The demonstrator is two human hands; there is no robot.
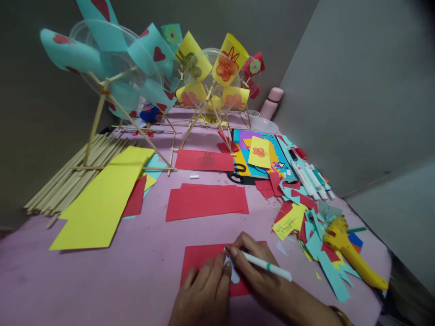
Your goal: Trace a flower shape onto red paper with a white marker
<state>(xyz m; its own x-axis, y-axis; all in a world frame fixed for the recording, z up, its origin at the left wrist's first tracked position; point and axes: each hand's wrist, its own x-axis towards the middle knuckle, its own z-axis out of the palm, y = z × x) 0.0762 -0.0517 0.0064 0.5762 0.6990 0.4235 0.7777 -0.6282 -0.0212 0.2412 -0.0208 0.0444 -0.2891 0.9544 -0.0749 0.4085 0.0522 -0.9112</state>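
Observation:
A red paper sheet lies on the table close to me, with a small white paper cutout on top of it. The fingers of my left hand, held together, press the cutout down against the sheet. In my right hand is a white marker pen with a green band. Its tip touches down at the cutout's upper end, beside my left fingertips. Part of the cutout is hidden under my fingers.
Red strips lie ahead. Yellow sheets and wooden sticks are at left. A yellow glue gun, paper scraps, markers and black scissors are at right. Paper pinwheels on stick frames stand behind.

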